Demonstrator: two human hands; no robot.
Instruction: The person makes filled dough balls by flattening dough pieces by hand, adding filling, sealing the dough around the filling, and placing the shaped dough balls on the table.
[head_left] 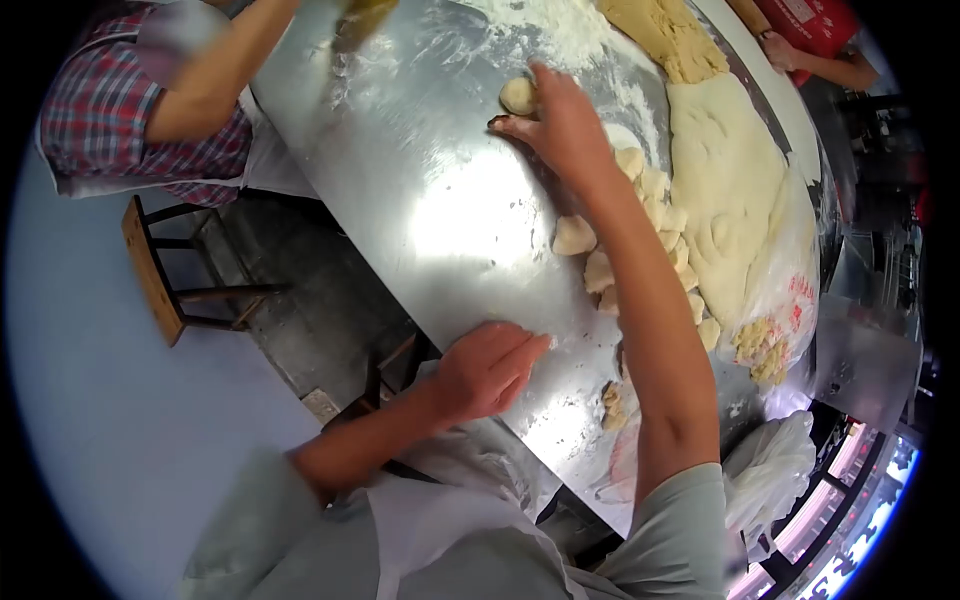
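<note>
Apron [440, 525] lay nearest. Right hand [563, 125] spread round dough ball [517, 96]; I judged light pressure best. Left hand [488, 370] curled, grip unclear.

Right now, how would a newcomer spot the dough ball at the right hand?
On the metal table, find the big dough slab and the cluster of dough pieces beside it. Past the cluster's top end is the right hand. The dough ball lies between its thumb and fingers, rounder and apart from the cluster.
</note>
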